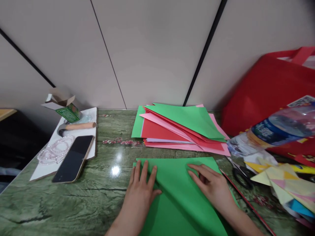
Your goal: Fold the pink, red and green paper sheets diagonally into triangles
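A large sheet of green paper (177, 209) lies before me, with a shallow ripple running diagonally across it. Another green edge shows just beneath its upper left side. My left hand (141, 186) rests flat on the sheet's left edge, fingers spread. Over the upper right part of the paper, my right hand (211, 183) touches the surface with its thumb and index finger stretched out and apart, the other fingers curled under. A pile of coloured paper (167, 129) in green, red and pink sits just beyond the sheet.
At left, a phone (75, 159), bead strings (55, 150), a wooden-handled tool (78, 126) and a green box (69, 111) lie on white board. Right: scissors (242, 177), a red pencil (248, 203), paper scraps (283, 183), a bottle (275, 129) and a red bag (261, 85).
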Motion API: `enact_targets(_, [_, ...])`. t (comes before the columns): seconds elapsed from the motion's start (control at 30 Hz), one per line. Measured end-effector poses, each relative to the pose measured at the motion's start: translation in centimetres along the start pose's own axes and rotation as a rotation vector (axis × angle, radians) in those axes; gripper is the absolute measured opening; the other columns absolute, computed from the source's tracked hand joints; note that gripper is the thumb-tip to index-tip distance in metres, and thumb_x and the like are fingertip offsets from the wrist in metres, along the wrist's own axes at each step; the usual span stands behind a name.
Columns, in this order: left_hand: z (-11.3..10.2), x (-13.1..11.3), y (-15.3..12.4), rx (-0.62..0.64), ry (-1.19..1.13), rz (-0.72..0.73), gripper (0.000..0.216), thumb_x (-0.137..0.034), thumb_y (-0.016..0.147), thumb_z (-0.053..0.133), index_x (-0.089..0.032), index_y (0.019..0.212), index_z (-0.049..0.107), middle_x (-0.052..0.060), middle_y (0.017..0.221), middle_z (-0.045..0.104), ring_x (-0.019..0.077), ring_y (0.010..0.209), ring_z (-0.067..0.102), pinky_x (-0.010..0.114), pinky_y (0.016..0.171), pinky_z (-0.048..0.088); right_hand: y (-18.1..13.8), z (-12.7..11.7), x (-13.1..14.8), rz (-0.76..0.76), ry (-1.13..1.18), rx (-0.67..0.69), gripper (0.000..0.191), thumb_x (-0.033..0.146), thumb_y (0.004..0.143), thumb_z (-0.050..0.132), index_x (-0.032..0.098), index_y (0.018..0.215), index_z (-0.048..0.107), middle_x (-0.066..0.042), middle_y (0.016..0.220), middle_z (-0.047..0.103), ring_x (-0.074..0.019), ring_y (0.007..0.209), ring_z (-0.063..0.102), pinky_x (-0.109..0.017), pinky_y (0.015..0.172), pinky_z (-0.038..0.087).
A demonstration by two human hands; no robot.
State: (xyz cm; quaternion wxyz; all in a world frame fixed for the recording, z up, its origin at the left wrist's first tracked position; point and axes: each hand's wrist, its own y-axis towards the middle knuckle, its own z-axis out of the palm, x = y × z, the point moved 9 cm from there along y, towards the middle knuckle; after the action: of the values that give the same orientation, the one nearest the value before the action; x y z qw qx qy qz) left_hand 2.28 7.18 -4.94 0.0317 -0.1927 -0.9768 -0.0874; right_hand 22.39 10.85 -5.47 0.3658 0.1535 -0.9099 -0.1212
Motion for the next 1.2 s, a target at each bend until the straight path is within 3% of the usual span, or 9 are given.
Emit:
enact_targets(0.27, [0.1,0.0,-0.2,-0.027,-0.064,-0.020,0.066,-0.043,0.074,0.068,-0.016,0.130,0.048,0.023,0.130,0.050,0.0419,0.127,0.039,0.053,0.090,0.049,0.1,0.5,-0.8,0.076,0.030,0.079,0.029,0.040,0.087,0.050,0.022,0.099,0.070,-0.001,0.062,0.058,-0.0114,0.046,0.047,-0.023,0.046,0.040])
enact_targets(0.47, [0.2,0.0,-0.2,0.027,-0.016,-0.054,0.068,-0.043,0.071,0.070,-0.016,0.129,0.049,0.024,0.132,0.049,0.0431,0.126,0.040,0.054,0.091,0.049,0.0,0.4,-1.4,0.127,0.052,0.049,0.032,0.045,0.085,0.054,0.021,0.098,0.071,-0.002,0.068,0.063,-0.0111,0.047,0.048,-0.023,0.046,0.041])
enact_targets(0.73, [0.1,-0.1,-0.3,0.039,0.049,-0.059,0.070,-0.043,0.066,0.075,-0.015,0.126,0.052,0.022,0.126,0.055,0.0417,0.121,0.046,0.049,0.088,0.051,0.0,0.2,-1.6,0.148,0.071,0.018,0.034,0.047,0.082,0.057,0.019,0.094,0.072,-0.001,0.062,0.060,-0.0114,0.047,0.049,-0.022,0.044,0.041])
enact_targets(0.97, [0.4,0.0,-0.3,0.038,0.067,-0.062,0.068,-0.043,0.068,0.074,-0.017,0.127,0.052,0.021,0.127,0.055,0.0437,0.121,0.046,0.056,0.091,0.046,0.0,0.3,-1.8,0.168,0.084,0.028,0.034,0.047,0.081,0.057,0.020,0.095,0.072,-0.001,0.061,0.060,-0.0115,0.047,0.049,-0.022,0.045,0.043])
enact_targets(1.2, [0.2,-0.1,-0.3,0.040,0.079,-0.056,0.067,-0.044,0.070,0.072,-0.018,0.128,0.052,0.019,0.126,0.055,0.0432,0.121,0.045,0.053,0.090,0.048,0.1,0.3,-1.7,0.174,0.077,0.021,0.035,0.048,0.081,0.057,0.020,0.094,0.073,-0.001,0.060,0.059,-0.0112,0.045,0.047,-0.022,0.045,0.042])
